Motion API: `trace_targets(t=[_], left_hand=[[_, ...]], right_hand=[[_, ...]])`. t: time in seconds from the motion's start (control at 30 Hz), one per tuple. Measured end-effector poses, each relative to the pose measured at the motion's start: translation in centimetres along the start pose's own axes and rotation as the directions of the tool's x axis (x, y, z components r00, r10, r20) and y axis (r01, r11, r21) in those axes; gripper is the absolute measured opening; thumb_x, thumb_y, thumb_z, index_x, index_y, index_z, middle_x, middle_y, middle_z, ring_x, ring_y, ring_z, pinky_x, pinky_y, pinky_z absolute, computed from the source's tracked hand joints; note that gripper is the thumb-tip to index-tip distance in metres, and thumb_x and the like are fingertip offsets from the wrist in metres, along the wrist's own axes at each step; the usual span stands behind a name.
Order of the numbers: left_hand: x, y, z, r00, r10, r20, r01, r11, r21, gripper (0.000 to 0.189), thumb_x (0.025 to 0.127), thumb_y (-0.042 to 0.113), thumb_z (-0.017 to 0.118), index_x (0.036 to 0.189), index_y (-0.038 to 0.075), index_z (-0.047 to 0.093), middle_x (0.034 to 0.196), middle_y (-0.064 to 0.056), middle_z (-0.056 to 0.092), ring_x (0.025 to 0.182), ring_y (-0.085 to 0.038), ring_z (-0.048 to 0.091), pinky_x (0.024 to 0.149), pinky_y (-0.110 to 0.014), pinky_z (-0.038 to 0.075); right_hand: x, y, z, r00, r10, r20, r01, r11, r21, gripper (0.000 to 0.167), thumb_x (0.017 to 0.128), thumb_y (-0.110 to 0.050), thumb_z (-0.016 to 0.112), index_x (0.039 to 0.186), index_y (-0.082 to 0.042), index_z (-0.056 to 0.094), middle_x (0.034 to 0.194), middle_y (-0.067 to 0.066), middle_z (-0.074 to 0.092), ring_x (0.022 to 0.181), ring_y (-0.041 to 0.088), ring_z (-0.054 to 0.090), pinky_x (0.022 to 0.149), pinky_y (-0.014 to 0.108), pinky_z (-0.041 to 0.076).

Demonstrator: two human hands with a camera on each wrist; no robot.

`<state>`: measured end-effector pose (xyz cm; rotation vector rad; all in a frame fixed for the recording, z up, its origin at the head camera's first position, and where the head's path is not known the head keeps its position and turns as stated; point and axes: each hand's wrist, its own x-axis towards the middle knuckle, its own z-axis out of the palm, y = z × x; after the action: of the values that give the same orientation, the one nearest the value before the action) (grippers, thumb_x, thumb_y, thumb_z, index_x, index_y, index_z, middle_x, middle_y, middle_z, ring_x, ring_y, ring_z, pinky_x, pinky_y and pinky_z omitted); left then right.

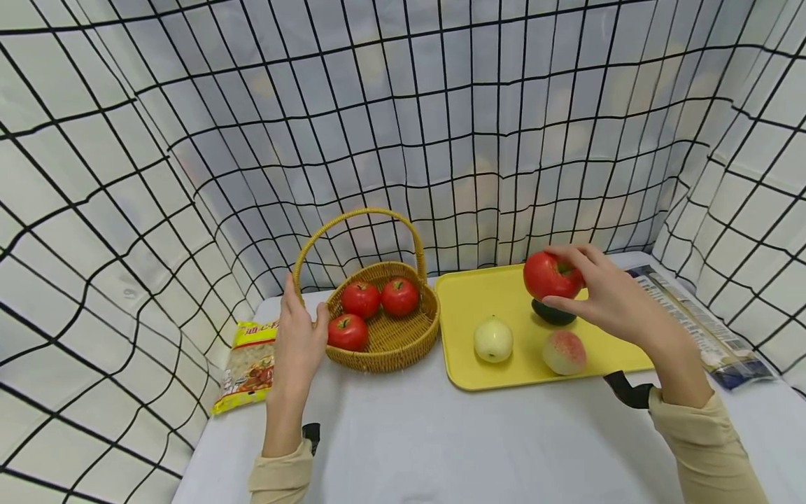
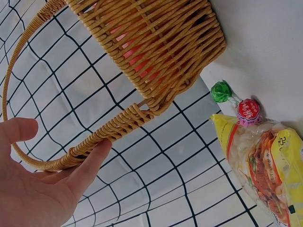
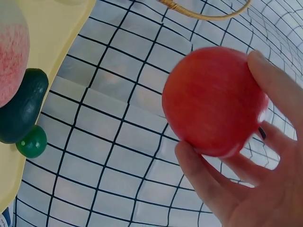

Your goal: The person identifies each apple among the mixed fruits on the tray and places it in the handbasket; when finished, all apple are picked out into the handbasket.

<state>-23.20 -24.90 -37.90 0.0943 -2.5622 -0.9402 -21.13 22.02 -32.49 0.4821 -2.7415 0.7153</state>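
A red apple [image 1: 546,276] is held by my right hand [image 1: 607,297], raised over the yellow tray [image 1: 462,374]. In the right wrist view, thumb and fingers spread around the apple [image 3: 213,101]. My left hand [image 1: 300,343] is at the left side of the wicker basket [image 1: 393,360]. In the left wrist view, the fingers of my left hand [image 2: 45,189] lie straight against the base of the arched handle [image 2: 109,130], thumb apart from it. Three red apples [image 1: 361,299] sit inside the basket. Below the held apple, a dark green avocado [image 1: 554,313] lies on the tray.
A pale yellow-green pear [image 1: 494,340] and a peach [image 1: 564,352] lie on the tray; a small green ball [image 3: 32,142] is beside the avocado. Left of the basket are a yellow food packet [image 1: 242,367] and wrapped lollipops [image 2: 248,111]. Another packet [image 1: 699,315] lies right. Black netting [image 1: 441,140] surrounds the table.
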Motion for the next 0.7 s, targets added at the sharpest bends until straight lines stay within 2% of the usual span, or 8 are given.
trace_targets(t=[0.27, 0.43, 0.57, 0.7], left_hand=[[0.3, 0.1, 0.2, 1.0, 0.011, -0.015, -0.011, 1.0, -0.002, 0.08, 0.107, 0.031, 0.046, 0.167, 0.019, -0.006, 0.171, -0.02, 0.019, 0.147, -0.046, 0.042, 0.117, -0.063, 0.04], [0.4, 0.2, 0.4, 1.0, 0.012, -0.001, -0.012, 1.0, -0.005, 0.08, 0.107, 0.031, 0.046, 0.167, 0.019, -0.007, 0.171, -0.02, 0.019, 0.147, -0.046, 0.041, 0.116, -0.063, 0.04], [0.2, 0.3, 0.3, 1.0, 0.002, 0.007, -0.002, 1.0, -0.002, 0.08, 0.107, 0.03, 0.046, 0.166, 0.019, -0.007, 0.171, -0.021, 0.019, 0.146, -0.047, 0.042, 0.115, -0.063, 0.041], [0.2, 0.4, 0.2, 1.0, 0.008, 0.003, -0.008, 1.0, -0.009, 0.081, 0.107, 0.029, 0.047, 0.166, 0.019, -0.007, 0.171, -0.021, 0.019, 0.147, -0.047, 0.041, 0.115, -0.064, 0.041]], right_hand=[[-0.5, -0.3, -0.4, 0.999, -0.028, 0.031, 0.027, 0.999, 0.026, 0.072, 0.088, -0.044, 0.079, 0.151, -0.029, 0.047, 0.146, 0.006, 0.049, 0.122, 0.032, 0.058, 0.092, 0.058, 0.056], [-0.7, -0.3, -0.3, 0.999, -0.024, 0.038, 0.023, 0.999, 0.028, 0.073, 0.088, -0.045, 0.08, 0.151, -0.029, 0.047, 0.143, 0.004, 0.05, 0.122, 0.029, 0.055, 0.091, 0.055, 0.056], [-0.4, -0.7, 0.9, 0.997, -0.056, 0.049, 0.054, 0.998, 0.038, 0.074, 0.087, -0.042, 0.082, 0.151, -0.03, 0.047, 0.138, 0.003, 0.052, 0.116, 0.026, 0.057, 0.09, 0.05, 0.057], [0.3, -2.0, 3.1, 0.984, -0.126, 0.123, 0.116, 0.99, 0.086, 0.074, 0.088, -0.043, 0.08, 0.152, -0.032, 0.046, 0.143, 0.004, 0.05, 0.118, 0.026, 0.061, 0.095, 0.05, 0.059]])
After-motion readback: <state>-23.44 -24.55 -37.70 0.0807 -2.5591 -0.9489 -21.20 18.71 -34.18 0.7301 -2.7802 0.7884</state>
